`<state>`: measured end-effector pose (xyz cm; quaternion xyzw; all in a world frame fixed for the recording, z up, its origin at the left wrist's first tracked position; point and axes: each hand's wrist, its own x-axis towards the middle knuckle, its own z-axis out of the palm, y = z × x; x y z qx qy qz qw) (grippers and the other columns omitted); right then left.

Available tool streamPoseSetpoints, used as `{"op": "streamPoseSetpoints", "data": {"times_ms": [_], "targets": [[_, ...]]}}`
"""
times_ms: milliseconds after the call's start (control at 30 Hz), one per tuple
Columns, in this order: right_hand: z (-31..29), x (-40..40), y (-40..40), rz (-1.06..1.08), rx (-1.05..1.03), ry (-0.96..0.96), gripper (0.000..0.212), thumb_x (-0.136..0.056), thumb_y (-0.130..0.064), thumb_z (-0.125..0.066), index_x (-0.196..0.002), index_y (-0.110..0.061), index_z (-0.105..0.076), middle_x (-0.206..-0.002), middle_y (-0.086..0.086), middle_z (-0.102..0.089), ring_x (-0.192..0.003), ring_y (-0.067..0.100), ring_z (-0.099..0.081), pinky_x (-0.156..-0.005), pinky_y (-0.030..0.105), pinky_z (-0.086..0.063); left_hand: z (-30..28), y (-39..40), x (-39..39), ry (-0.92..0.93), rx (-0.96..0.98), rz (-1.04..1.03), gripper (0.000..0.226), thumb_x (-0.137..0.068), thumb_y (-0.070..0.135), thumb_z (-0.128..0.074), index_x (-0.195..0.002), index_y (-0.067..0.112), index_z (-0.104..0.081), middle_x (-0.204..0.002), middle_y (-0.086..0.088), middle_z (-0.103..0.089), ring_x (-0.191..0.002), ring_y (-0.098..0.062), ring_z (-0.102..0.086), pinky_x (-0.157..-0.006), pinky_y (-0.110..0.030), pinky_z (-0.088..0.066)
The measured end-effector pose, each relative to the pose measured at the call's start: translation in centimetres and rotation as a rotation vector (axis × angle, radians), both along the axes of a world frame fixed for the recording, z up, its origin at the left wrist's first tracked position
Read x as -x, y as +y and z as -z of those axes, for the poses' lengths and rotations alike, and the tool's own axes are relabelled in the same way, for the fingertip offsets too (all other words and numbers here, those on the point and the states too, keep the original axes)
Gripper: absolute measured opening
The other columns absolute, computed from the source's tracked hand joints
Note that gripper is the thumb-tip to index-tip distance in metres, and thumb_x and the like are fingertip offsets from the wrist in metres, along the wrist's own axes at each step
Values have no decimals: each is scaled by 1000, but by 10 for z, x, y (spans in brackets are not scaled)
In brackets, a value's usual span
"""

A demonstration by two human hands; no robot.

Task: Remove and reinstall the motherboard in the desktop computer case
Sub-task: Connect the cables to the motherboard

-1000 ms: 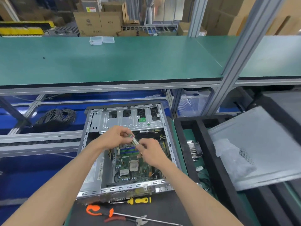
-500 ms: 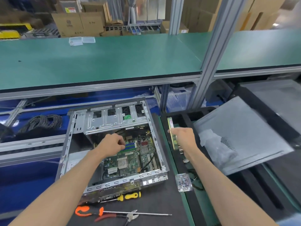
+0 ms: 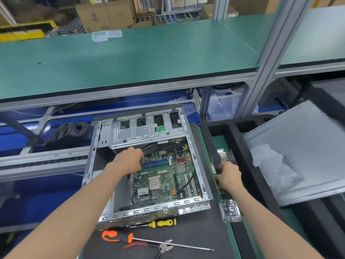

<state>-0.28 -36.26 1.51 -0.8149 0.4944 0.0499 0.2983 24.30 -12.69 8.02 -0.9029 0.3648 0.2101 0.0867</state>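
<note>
Perhaps warehouse; green bench [image 3: 130,58]

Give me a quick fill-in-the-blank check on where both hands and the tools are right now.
The left hand is inside the open computer case, at the ____ memory slots.
The right hand holds a green ____ beside the case.
The screwdriver in front of the case has a ____ handle.
The motherboard lies ____ the case.

Missing words: blue; memory module; yellow; inside
</note>
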Motion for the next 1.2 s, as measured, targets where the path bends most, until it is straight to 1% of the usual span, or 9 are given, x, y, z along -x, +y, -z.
{"op": "streamPoseSetpoints", "data": {"times_ms": [67,167,267,333,433,633,900,1067,1200], "targets": [[-16,-10,1,-32,119,-67,20,-89,-14,-69,-109,-15,-67,-111,8,-66,-96,30,-63,-83,43,-55,0,-2,5,-17,-6,47,14,-88,23,-68,-102,27,-68,-108,-1,-63,-92,-24,-64,-78,-37,-55],[-58,-36,17,-30,259,-493,5,-92,-16,-62,-95,-20,-64,-87,-5,-67,-79,14,-63,-72,37,-55,8,-9,19,30,-1,137,15,-86,31,-69,-101,28,-68,-106,0,-64,-87,-22,-62,-73,-35,-51],[-98,-66,52,-313,272,-735,8,-92,-15,-60,-85,-19,-62,-67,-13,-59,-62,5,-58,-58,26,-50,17,-13,31,104,-2,177,27,-82,32,-76,-106,25,-66,-105,1,-64,-87,-20,-63,-77,-35,-55],[-107,-84,77,-587,155,-634,6,-91,-16,-60,-89,-18,-66,-68,-11,-61,-62,6,-58,-60,28,-54,21,-13,33,106,-21,197,17,-83,24,-73,-94,22,-60,-93,0,-61,-81,-22,-61,-76,-36,-57],[-94,-108,104,-879,97,-223,12,-91,-20,-60,-101,-15,-65,-89,4,-65,-80,21,-62,-73,37,-58,27,-11,34,113,-25,200,17,-83,17,-65,-88,20,-50,-79,1,-58,-71,-21,-59,-69,-36,-58],[-51,-127,120,-1032,145,186,15,-85,-15,-65,-92,-12,-52,-98,13,-59,-78,29,-55,-67,36,-49,38,-7,33,133,16,146,33,-74,29,-79,-98,11,-66,-93,-9,-67,-77,-26,-63,-66,-32,-53],[-26,-137,123,-1060,156,306,42,-84,-35,-71,-114,-9,-60,-94,8,-57,-85,28,-58,-75,37,-53,51,-3,33,179,100,118,49,-68,31,-87,-107,13,-64,-102,-8,-66,-90,-27,-66,-72,-31,-53],[-22,-137,118,-1062,132,317,45,-76,-45,-81,-101,-15,-58,-91,4,-55,-80,26,-54,-74,35,-52,50,-3,30,178,94,134,64,-57,36,-94,-108,15,-62,-102,-5,-65,-88,-24,-63,-67,-30,-48],[-19,-136,118,-1060,145,307,59,-72,-48,-84,-113,-12,-62,-97,5,-54,-84,26,-50,-85,39,-54,49,-2,31,144,84,148,64,-55,36,-94,-107,17,-61,-101,-3,-63,-88,-25,-63,-65,-33,-49]]}}
